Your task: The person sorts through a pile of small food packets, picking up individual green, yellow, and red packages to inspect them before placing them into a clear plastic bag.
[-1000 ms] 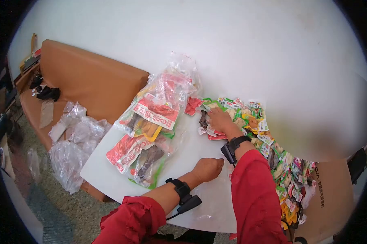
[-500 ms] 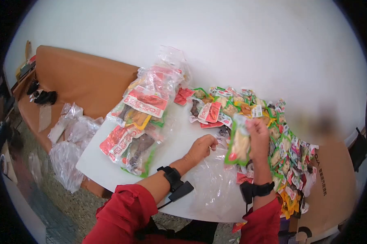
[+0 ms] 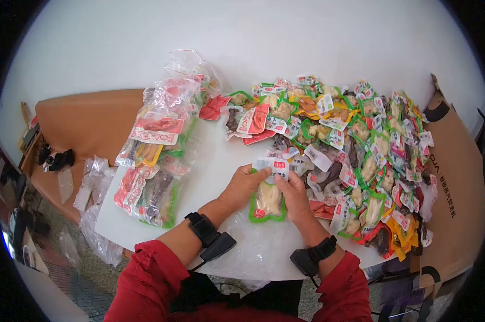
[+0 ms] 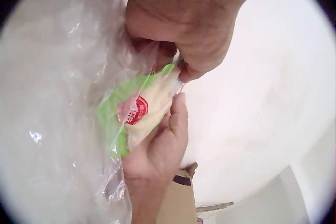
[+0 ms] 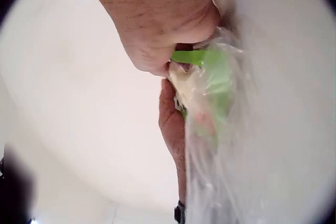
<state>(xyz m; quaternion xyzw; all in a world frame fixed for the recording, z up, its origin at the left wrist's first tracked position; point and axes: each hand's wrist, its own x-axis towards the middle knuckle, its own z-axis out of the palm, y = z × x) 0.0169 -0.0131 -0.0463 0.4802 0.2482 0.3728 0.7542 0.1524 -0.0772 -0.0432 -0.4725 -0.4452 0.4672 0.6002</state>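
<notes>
Both hands hold one green-edged packet (image 3: 268, 202) with pale food inside, over the near part of the white table. My left hand (image 3: 241, 188) pinches its upper left edge, and my right hand (image 3: 295, 197) pinches the upper right, both thumbs on the white label. In the left wrist view the packet (image 4: 142, 108) lies between the left hand (image 4: 184, 24) above and the right hand (image 4: 160, 148). Clear plastic (image 5: 220, 166) overlaps the packet's lower part in the right wrist view; some fingers are hidden behind the packet.
Filled clear bags (image 3: 156, 131) lie on the table's left side. A large heap of small food packets (image 3: 368, 166) covers the right side. A cardboard box (image 3: 454, 198) stands at the far right, a brown bench (image 3: 92, 123) at the left, with empty plastic bags (image 3: 100, 236) beside it.
My right hand has lifted the green-edged packet from the heap and brought it left to the middle. My left hand has closed on its other side. The head view has turned right.
</notes>
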